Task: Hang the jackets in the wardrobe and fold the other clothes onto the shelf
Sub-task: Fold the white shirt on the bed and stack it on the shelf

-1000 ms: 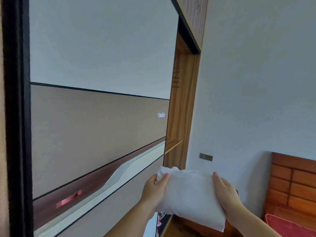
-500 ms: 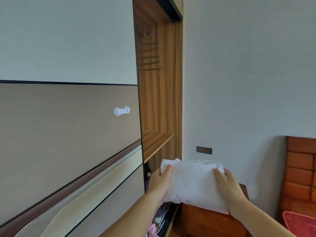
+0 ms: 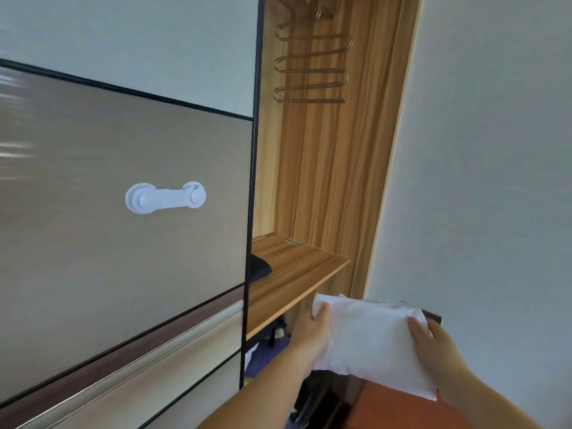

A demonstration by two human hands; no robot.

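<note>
Now nearer the open wardrobe than half a second ago; more of the interior on show, dark item on shelf newly visible.

Folded white garment (image 3: 371,342): carried between both hands, just below and in front of the shelf's front edge, not yet on it.
Left hand (image 3: 309,335): gripping the garment's left end, thumb on top.
Right hand (image 3: 433,345): gripping the right end, thumb on top, fingers underneath.
Wooden shelf (image 3: 297,274): holding one dark folded item (image 3: 259,267) at its left, partly hidden by the sliding door (image 3: 123,243).
Compartment above: metal multi-tier hanger (image 3: 312,63), bare.
Compartment below: jumbled clothes (image 3: 266,351), purple and dark, details unclear.
Door fitting: white plastic latch (image 3: 165,198).
</note>
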